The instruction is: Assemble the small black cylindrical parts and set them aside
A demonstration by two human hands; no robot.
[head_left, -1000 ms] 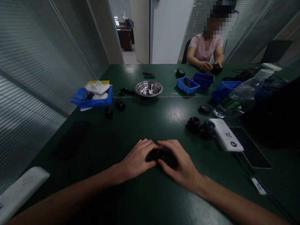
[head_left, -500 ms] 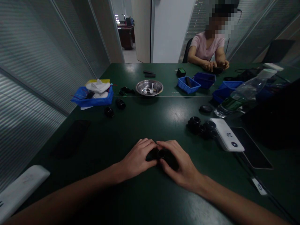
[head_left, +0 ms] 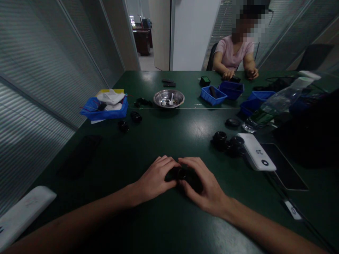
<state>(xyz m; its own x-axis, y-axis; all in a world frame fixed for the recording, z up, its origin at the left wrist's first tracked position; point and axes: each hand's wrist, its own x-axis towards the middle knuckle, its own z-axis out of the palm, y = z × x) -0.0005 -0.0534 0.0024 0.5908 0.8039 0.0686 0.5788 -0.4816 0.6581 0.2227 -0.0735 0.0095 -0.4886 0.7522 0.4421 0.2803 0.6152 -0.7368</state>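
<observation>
The dark round part [head_left: 181, 173] sits between left grip [head_left: 155, 179] and right grip [head_left: 211, 188], both pinching it.

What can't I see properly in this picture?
In the head view:
Sides of the black ring-shaped part: hidden by left hand, right hand and shadow.
White device, lower left: cut off by the left edge.
White pieces in the metal bowl: too small to name.
Bottle label's print: too small, blurred.
</observation>
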